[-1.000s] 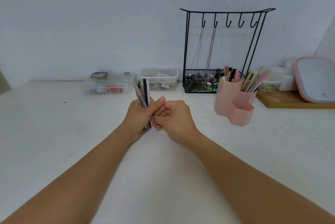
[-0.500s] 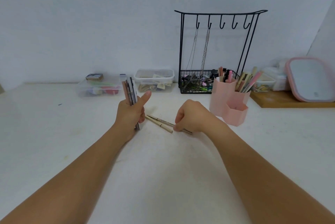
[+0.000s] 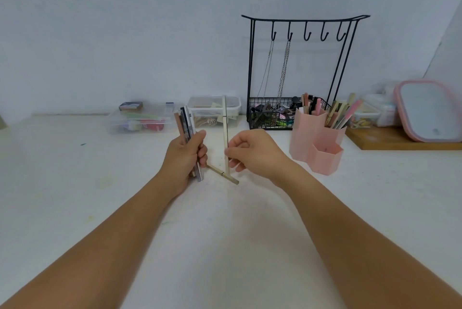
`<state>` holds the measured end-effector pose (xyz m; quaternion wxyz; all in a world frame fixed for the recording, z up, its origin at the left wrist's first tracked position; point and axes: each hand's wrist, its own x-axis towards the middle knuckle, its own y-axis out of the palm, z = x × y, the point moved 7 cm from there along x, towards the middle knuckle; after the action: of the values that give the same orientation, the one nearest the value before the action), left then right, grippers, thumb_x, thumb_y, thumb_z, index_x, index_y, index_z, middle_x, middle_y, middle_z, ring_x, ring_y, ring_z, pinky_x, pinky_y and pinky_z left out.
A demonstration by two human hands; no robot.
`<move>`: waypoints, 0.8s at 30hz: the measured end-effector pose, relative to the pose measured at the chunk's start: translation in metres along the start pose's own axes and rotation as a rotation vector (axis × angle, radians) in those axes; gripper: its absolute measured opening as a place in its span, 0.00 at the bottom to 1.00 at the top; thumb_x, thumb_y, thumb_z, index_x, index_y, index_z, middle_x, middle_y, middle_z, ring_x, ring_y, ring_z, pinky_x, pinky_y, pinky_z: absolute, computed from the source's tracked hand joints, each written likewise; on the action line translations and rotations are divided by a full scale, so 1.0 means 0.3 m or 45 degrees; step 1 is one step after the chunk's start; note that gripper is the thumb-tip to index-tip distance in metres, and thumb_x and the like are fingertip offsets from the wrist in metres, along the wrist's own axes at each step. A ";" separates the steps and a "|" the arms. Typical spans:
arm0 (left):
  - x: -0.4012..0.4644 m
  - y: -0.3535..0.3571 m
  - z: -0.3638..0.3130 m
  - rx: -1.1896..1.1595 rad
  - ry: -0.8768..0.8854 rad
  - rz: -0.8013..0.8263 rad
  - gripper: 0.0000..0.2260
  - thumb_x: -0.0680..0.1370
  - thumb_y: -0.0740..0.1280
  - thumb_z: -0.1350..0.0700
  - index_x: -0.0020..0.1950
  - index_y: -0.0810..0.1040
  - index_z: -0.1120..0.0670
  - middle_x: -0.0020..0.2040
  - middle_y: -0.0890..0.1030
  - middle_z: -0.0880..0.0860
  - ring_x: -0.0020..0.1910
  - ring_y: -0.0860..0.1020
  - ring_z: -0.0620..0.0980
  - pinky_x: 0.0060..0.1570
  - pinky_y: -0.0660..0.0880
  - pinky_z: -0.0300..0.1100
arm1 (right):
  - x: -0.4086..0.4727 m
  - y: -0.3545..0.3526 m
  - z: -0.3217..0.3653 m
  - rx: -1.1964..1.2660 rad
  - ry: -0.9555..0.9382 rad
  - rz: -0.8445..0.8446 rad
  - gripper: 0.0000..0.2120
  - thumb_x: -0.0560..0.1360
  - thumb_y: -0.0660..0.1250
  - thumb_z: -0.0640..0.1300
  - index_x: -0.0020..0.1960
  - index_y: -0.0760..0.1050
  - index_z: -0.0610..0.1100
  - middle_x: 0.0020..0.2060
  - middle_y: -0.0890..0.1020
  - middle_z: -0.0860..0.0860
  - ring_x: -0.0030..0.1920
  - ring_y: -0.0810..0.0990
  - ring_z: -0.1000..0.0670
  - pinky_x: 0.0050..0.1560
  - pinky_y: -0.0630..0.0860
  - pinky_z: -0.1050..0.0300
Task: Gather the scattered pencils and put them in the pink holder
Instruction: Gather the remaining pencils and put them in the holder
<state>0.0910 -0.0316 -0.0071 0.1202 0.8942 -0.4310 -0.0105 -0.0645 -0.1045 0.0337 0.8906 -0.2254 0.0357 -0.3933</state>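
Upright, pencil (image 3: 225, 133) (right hand (image 3: 252, 152))

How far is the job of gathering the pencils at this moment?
Done: the left hand grips a bundle of gathered pencils. In hand: the right hand pinches one beige pencil upright. Left: one pencil lies on the table, and all of these must go into the pink holder.

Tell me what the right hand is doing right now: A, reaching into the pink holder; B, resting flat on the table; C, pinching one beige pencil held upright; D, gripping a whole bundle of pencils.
C: the right hand pinches a single beige pencil standing nearly upright, while the left hand grips the bundle of pencils, and one more pencil lies on the table.
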 end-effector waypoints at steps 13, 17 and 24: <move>-0.021 0.025 -0.029 0.016 0.173 0.159 0.17 0.61 0.81 0.42 0.39 0.84 0.52 0.39 0.79 0.63 0.32 0.72 0.53 0.26 0.68 0.39 | -0.003 0.123 0.038 0.258 -0.277 -0.028 0.04 0.78 0.68 0.34 0.47 0.79 0.41 0.36 0.81 0.46 0.34 0.78 0.46 0.38 0.81 0.47; -0.021 0.022 -0.033 0.011 0.153 0.120 0.18 0.63 0.80 0.45 0.43 0.83 0.55 0.28 0.74 0.54 0.24 0.66 0.47 0.25 0.64 0.38 | 0.005 0.100 0.031 0.284 -0.275 -0.147 0.05 0.78 0.69 0.37 0.46 0.80 0.46 0.37 0.81 0.46 0.35 0.78 0.51 0.36 0.79 0.54; -0.004 0.001 -0.006 0.022 0.094 -0.012 0.09 0.74 0.77 0.52 0.46 0.83 0.57 0.30 0.72 0.52 0.26 0.66 0.47 0.28 0.65 0.40 | 0.017 0.100 0.008 0.190 -0.248 -0.195 0.03 0.76 0.72 0.39 0.48 0.84 0.42 0.34 0.82 0.53 0.31 0.77 0.60 0.38 0.75 0.63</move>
<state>0.0903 -0.0304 -0.0053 0.1284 0.8970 -0.4221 0.0257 -0.0398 -0.0896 0.0235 0.8715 -0.1977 -0.0975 -0.4380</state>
